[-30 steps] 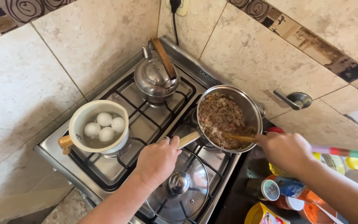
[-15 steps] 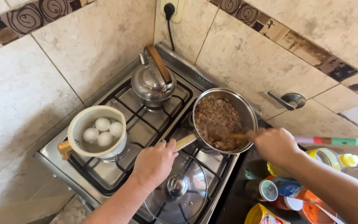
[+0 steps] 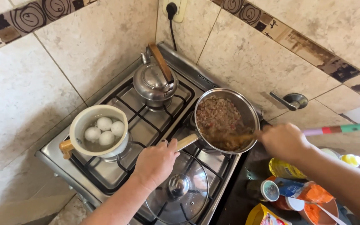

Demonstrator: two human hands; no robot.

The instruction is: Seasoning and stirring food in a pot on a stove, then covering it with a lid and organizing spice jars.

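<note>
A steel saucepan (image 3: 251, 112) of browned minced meat (image 3: 215, 114) stands on the right rear burner of a steel gas stove (image 3: 55, 160). My left hand (image 3: 155, 162) grips the pan's pale wooden handle (image 3: 187, 141). My right hand (image 3: 284, 141) holds a wooden spoon (image 3: 240, 136) whose tip is down in the meat at the pan's near side. A white pot (image 3: 80, 125) with three eggs (image 3: 104, 131) in water sits on the left front burner.
A steel kettle (image 3: 153, 85) with a wooden handle stands on the rear burner. A glass lid (image 3: 188, 196) lies on the front burner by my left hand. Jars, bottles and packets (image 3: 288, 189) crowd the dark counter at right. A plug (image 3: 171, 8) and wall tap (image 3: 290, 100) are on the tiles.
The view has shifted slightly. My right hand has drawn the spoon across the meat toward the pan's near right side. My left hand stays on the handle.
</note>
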